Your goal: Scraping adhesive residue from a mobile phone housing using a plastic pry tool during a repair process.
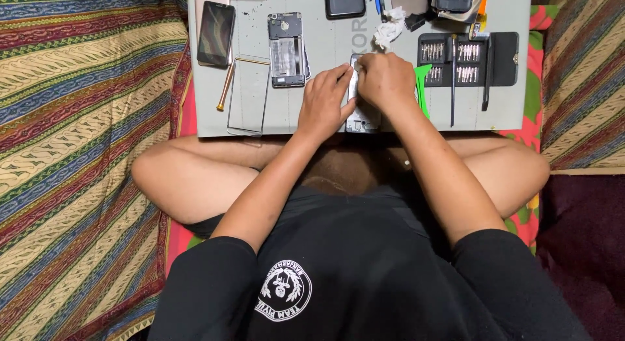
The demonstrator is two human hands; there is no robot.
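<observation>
My left hand (323,101) and right hand (387,82) both pinch the phone frame (360,121); its long axis runs near-to-far between them.

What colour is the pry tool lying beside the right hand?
Bright green pry tool, seen in the head view, beside the right hand.

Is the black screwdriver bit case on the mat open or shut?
Open: the bit case lies spread flat, its rows of metal bits exposed.

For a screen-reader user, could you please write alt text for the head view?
Both hands, left hand and right hand, press on a phone frame on a grey work mat. Nearby lie a dark phone, an opened phone and a screwdriver bit case.
</observation>
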